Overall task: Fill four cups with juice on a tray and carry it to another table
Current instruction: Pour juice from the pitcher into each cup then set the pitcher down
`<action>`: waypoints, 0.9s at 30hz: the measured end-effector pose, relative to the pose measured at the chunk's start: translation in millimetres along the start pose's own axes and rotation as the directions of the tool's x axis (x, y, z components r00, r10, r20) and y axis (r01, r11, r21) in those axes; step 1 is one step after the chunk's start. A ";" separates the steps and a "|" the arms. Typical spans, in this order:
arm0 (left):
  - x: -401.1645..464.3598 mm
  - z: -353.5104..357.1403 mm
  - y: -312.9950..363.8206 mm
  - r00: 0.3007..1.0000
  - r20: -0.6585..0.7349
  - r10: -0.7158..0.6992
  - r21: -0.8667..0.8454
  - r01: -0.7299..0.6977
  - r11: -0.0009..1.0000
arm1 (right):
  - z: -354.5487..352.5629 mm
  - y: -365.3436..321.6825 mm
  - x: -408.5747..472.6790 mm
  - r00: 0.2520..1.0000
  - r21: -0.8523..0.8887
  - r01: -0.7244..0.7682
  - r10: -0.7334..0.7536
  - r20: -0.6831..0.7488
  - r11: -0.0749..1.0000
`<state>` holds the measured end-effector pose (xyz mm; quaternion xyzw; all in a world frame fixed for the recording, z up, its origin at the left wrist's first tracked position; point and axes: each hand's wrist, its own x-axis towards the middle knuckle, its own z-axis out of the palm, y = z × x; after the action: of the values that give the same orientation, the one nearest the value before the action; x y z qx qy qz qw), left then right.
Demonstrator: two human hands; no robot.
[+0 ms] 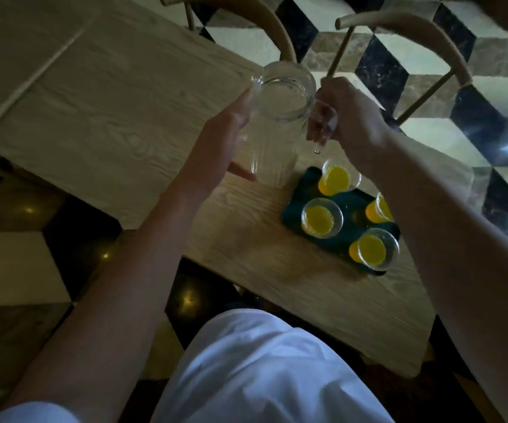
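A clear glass pitcher (pixel 277 123) stands upright and looks empty, just left of a dark green tray (pixel 353 221) on a light wooden table (pixel 264 270). My right hand (pixel 350 117) is closed around the pitcher's handle. My left hand (pixel 219 138) presses against the pitcher's side, fingers spread along the glass. On the tray stand several clear plastic cups holding yellow-orange juice: one at the back (pixel 336 178), one on the left (pixel 319 221), one at the front (pixel 371 250). My right forearm partly hides the cup on the right (pixel 379 210).
A second wooden table (pixel 109 111) adjoins on the left. Two wooden chairs (pixel 405 29) stand beyond the table on a black, white and grey patterned floor (pixel 490 123). My white clothing (pixel 261 370) fills the bottom of the view.
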<state>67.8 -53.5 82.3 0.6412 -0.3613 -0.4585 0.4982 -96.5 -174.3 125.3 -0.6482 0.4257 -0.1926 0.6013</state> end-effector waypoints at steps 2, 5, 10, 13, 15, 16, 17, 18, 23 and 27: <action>3.5 -7.3 -9.7 0.999 -0.034 -0.031 -0.006 0.030 1.000 | 11.3 11.4 12.4 1.000 0.004 -0.011 0.011 0.018 1.000; 10.0 -18.2 -32.0 1.000 -0.010 -0.029 -0.008 0.029 1.000 | 23.2 30.7 27.8 0.999 -0.020 -0.043 0.044 0.031 0.999; 23.8 -29.8 -58.7 0.997 -0.032 -0.077 -0.059 0.075 0.995 | 43.7 45.3 40.8 0.997 -0.073 -0.080 0.081 0.012 0.994; 34.0 -39.6 -69.8 0.994 -0.050 -0.102 -0.099 0.096 0.990 | 54.3 48.9 48.0 0.994 -0.110 -0.106 0.108 0.018 0.988; 40.9 -45.7 -74.3 0.993 -0.051 -0.108 -0.108 0.102 0.989 | 58.4 51.6 54.2 0.992 -0.130 -0.121 0.123 0.013 0.984; 44.1 -47.9 -75.9 0.993 -0.051 -0.109 -0.108 0.103 0.989 | 59.6 51.9 56.7 0.991 -0.130 -0.131 0.134 0.012 0.983; 47.0 -49.5 -77.1 0.992 -0.051 -0.112 -0.107 0.106 0.989 | 60.8 52.3 59.4 0.989 -0.129 -0.143 0.146 0.011 0.981; 49.8 -50.9 -78.4 0.992 -0.055 -0.117 -0.104 0.111 0.988 | 61.8 52.6 62.2 0.988 -0.127 -0.152 0.154 0.010 0.980; 63.7 -55.7 -85.4 0.991 -0.070 -0.114 -0.121 0.105 0.987 | 66.8 54.3 73.1 0.989 -0.123 -0.147 0.148 -0.007 0.981; 72.5 -60.0 -89.6 0.989 -0.082 -0.124 -0.149 0.111 0.983 | 68.3 55.8 82.1 0.991 -0.141 -0.137 0.137 -0.007 0.980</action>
<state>148.3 -80.0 -16.2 0.6441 -0.2655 -0.4824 0.5310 -16.1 -191.8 37.2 -0.6587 0.4809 -0.1192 0.5663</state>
